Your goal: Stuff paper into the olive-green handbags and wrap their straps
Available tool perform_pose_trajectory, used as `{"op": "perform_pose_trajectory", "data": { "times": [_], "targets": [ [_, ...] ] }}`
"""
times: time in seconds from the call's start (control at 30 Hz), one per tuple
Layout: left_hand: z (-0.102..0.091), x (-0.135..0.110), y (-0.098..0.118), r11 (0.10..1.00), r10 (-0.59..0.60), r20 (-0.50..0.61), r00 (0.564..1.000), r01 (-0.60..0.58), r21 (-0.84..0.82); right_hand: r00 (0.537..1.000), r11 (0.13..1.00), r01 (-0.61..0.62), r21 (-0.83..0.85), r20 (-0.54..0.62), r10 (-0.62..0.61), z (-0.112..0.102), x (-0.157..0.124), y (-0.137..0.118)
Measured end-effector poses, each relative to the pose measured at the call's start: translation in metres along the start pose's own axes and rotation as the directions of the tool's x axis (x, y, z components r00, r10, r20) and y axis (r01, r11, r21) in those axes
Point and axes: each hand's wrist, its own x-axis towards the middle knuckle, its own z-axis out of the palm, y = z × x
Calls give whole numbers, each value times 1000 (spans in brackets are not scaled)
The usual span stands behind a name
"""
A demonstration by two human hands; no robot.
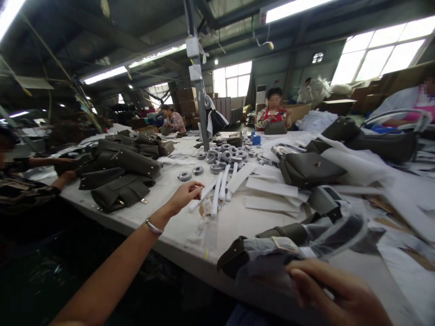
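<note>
My left hand (183, 195) hangs over the table just left of several white foam strips (223, 182). Its fingers are loosely bent and somewhat apart, with nothing visible in them. Low on the right, my right hand (335, 287) is blurred, its fingers curled in a pinch. A small dark piece shows at those fingertips; I cannot make out what it is. Beside that hand, at the table's front edge, lies a dark handbag (234, 258) partly wrapped in clear plastic (340, 237). Flat white foam sheets (272, 186) lie between the two hands, farther back.
Coiled grey straps (226, 156) lie mid-table before a metal post (203, 104). Dark handbags (118, 190) are piled left, near a co-worker's hands (68, 174). Another dark handbag (311, 167) and white wrapping (360, 165) lie right. A person (273, 113) sits across the table.
</note>
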Motion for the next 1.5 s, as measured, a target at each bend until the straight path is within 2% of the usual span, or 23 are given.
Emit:
{"op": "perform_pose_trajectory", "data": {
  "times": [0.13,0.23,0.3,0.37,0.47,0.57,0.63,0.7,0.77,0.83,0.87,0.9,1.03,1.17,1.27,1.3,1.4,1.5],
  "targets": [
    [15,3,67,985,89,89,992,-74,-155,979,973,182,143,-119,-166,17,46,-36],
    [31,0,113,957,162,178,971,-110,-267,943,925,333,185,-94,-321,27,82,-49],
    [42,-3,139,925,199,242,950,-101,-366,908,897,420,141,-73,-413,31,101,-52],
    [52,-5,159,888,225,297,928,-70,-455,891,886,455,90,-44,-453,31,112,-52],
    [61,-5,175,845,239,339,910,-24,-534,912,904,403,143,20,-409,28,116,-47],
    [65,0,173,819,229,322,919,-3,-574,940,920,301,250,83,-330,21,110,-38],
    [69,6,163,837,200,298,933,-4,-548,958,936,260,238,53,-280,15,103,-33],
    [75,11,150,904,172,236,956,-58,-424,971,965,235,118,-70,-228,8,98,-30],
    [81,14,139,957,202,117,972,-171,-233,957,978,201,-52,-201,-207,0,93,-29],
    [89,12,133,954,287,16,958,-284,-96,942,969,168,-180,-260,-212,-8,90,-30],
    [93,10,132,942,330,2,944,-329,-62,943,962,161,-223,-254,-216,-11,89,-31],
    [97,7,132,929,369,19,929,-368,-40,945,955,154,-253,-244,-217,-14,88,-32],
    [111,-7,136,866,469,203,859,-493,86,959,929,132,-346,-192,-208,-24,84,-38],
    [117,-12,136,817,499,244,832,-545,189,959,910,119,-398,-190,-209,-32,80,-42],
    [116,-10,136,793,538,254,804,-585,172,964,921,130,-367,-172,-204,-35,77,-40],
    [114,-10,137,803,537,235,810,-576,151,967,927,131,-351,-162,-198,-36,76,-38],
    [108,-8,142,894,445,165,880,-446,-28,982,960,119,-254,-115,-152,-36,70,-29],
    [104,-8,149,912,314,195,929,-238,-333,996,995,76,-72,-50,-80,-35,63,-21]
  ]
}}
